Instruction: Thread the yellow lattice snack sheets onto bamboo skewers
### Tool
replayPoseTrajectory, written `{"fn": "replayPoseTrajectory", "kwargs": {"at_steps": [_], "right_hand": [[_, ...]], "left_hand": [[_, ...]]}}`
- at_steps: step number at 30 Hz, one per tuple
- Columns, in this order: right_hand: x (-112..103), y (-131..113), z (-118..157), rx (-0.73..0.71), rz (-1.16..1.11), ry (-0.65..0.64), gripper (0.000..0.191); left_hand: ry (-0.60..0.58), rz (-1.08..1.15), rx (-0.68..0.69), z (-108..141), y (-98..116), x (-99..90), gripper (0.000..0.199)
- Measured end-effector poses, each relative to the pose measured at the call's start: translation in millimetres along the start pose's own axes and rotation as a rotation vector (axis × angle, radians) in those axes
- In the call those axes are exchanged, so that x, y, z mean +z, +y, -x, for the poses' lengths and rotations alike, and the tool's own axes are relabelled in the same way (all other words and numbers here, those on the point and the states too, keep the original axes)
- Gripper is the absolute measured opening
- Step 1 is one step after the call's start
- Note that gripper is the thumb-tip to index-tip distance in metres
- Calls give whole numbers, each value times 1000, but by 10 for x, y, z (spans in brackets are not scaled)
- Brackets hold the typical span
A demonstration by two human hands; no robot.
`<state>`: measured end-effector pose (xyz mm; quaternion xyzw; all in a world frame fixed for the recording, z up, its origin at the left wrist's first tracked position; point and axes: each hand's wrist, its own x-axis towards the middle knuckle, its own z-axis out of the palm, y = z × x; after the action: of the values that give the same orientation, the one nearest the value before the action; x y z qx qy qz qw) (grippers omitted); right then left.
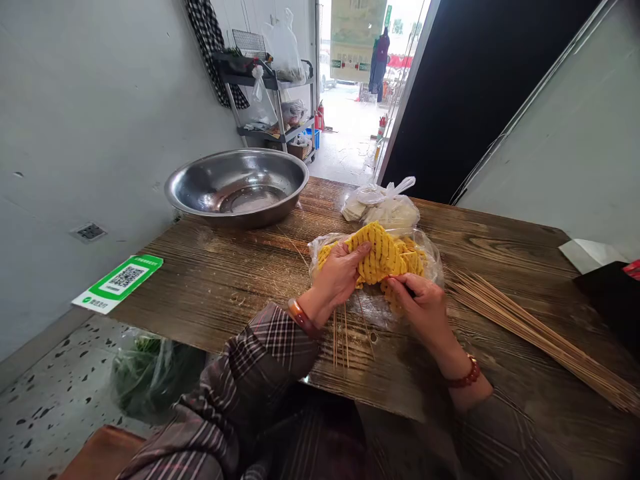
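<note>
The left hand held a yellow slab scored with rows of ridges, its thumb laid across the near face and its fingers behind. The right hand was drawn narrow, thumb and fingertips brought together at the slab's lower edge; whether they gripped that edge, or something thin beside it, I could not tell. The slab was raised and tilted above an open clear bag, in which more yellow pieces lay bunched. An amber-brown bangle circled the left wrist, and a red beaded bracelet the right.

Just below the hands, a few thin sticks lay on the dark wooden table, pointing toward the person (one slanted away from the others). A large bundle of similar sticks spread to the right of the right hand. Behind the open bag sat a knotted bag with pale contents.

Farther off, a wide metal basin stood at the table's far left, and a green-and-white code card lay at the left edge. A bag of greens rested on the speckled floor; beyond the basin stood a shelf cart, near a bright doorway.
</note>
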<state>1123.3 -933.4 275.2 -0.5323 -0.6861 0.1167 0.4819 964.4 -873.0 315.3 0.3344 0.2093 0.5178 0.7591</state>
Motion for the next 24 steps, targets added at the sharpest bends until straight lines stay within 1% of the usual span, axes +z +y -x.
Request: {"fn": "replayPoseTrajectory", "kwargs": {"at_steps": [6,11,14,17,21,24], "right_hand": [[13,-14,-15,14,-1,13,31],[9,22,-18,56,-8,25,28],[-27,41,-29,101,-41,0,22],[-76,47,-49,82,-79,-62,18],[-113,74,-61,26,-112,-133,19],[-112,109,-52,33,-126,-126,19]], "left_hand": [[1,-22,2,5,-36,20,41],[-5,-22,-4,2,-46,12,38],[16,-6,11,-16,-16,-8,34],[59,-1,31,-48,27,-45,30],[76,-22,82,-86,73,-103,34],[74,-27,86,-97,80,-135,40]]}}
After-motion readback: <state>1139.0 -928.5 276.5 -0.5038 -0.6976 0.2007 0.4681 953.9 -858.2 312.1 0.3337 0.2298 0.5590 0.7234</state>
